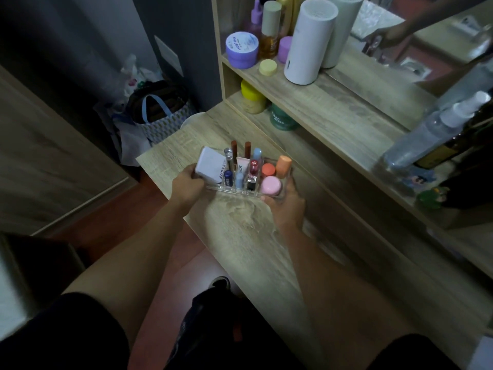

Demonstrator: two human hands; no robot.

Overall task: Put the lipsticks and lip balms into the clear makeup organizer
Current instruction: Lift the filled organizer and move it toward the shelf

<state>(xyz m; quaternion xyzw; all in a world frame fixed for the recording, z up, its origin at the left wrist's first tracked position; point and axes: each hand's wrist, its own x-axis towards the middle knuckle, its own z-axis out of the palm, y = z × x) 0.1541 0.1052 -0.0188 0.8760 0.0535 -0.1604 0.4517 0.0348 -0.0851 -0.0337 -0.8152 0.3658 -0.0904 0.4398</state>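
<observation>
The clear makeup organizer (pixel 285 193) rests on the wooden desk (pixel 240 231) and is held at both ends. My left hand (pixel 186 186) grips its left end beside a white box (pixel 209 166) standing in it. My right hand (pixel 286 206) cups its right front corner. Upright in its slots are two brown lipsticks (pixel 234 149), a silver tube (pixel 228 156), a dark blue lip balm (pixel 228 178), a pale blue balm (pixel 239 180), a red-and-black lipstick (pixel 253 172) and a white tube (pixel 242 164). A pink jar (pixel 271 185), a coral jar (pixel 268 170) and an orange stick (pixel 283 165) fill its right section.
A shelf unit behind the desk carries a white cylinder (pixel 309 41), purple jars (pixel 241 49), bottles and a yellow disc (pixel 268 66). A yellow-lidded jar (pixel 252 97) and a green jar (pixel 282 118) stand below. A spray bottle (pixel 437 129) is at right. Bags (pixel 160 113) sit on the floor at left.
</observation>
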